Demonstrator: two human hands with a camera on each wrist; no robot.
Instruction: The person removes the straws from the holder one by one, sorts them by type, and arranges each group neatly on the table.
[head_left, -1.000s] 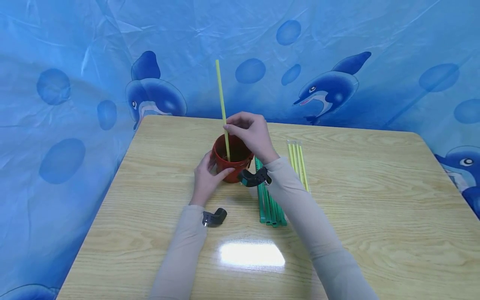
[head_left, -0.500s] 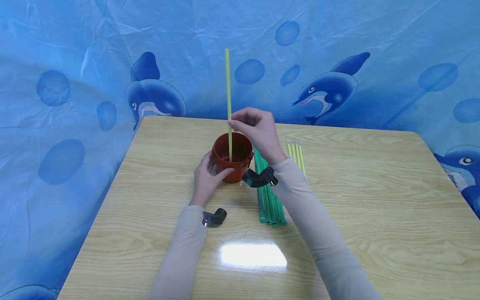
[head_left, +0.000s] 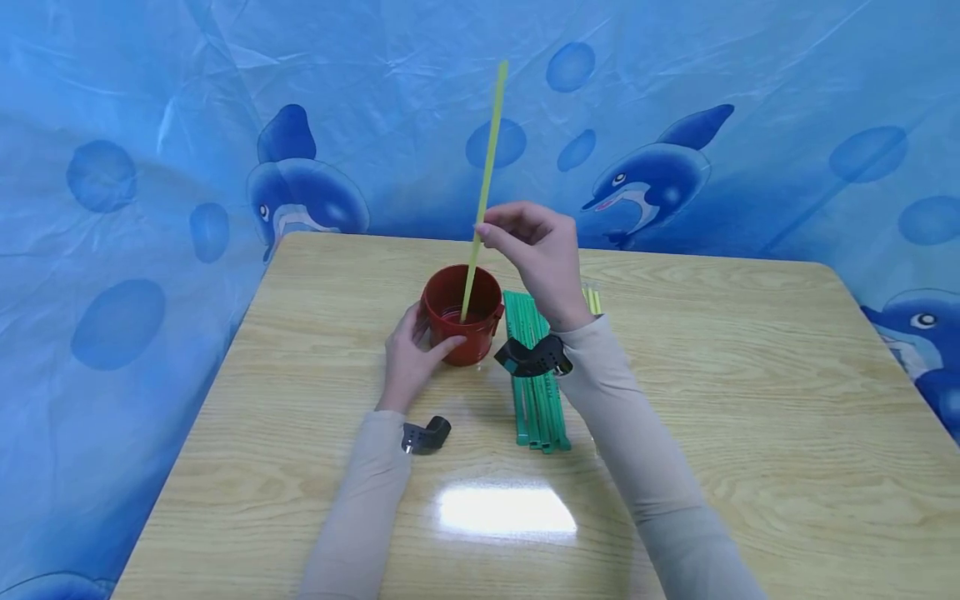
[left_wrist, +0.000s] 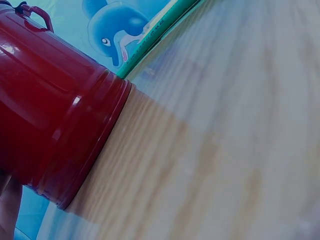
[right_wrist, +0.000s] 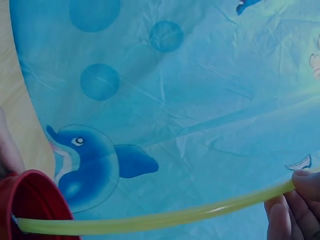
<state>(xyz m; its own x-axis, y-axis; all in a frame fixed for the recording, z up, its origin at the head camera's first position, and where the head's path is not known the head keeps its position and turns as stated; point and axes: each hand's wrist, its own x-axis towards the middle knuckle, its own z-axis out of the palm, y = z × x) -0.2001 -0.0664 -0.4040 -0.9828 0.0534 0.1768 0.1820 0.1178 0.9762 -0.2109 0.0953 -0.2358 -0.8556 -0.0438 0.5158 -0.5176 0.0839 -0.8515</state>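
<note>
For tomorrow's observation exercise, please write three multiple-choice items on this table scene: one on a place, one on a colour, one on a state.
1. Where does the lower end of the yellow straw sit?
A. Inside the red bucket
B. On the green straws
C. On the bare table

2. What colour is the bundle lying to the right of the bucket?
A. Red
B. Green
C. White

3. How does the yellow straw stand?
A. Flat on the table
B. Bent in half
C. Tilted, its top leaning right

Answers:
1. A: the straw's end dips below the bucket's rim in the head view.
2. B: the straws beside the bucket are green.
3. C: the right hand pinches it partway up, slanting; the left hand holds the bucket's side.
</note>
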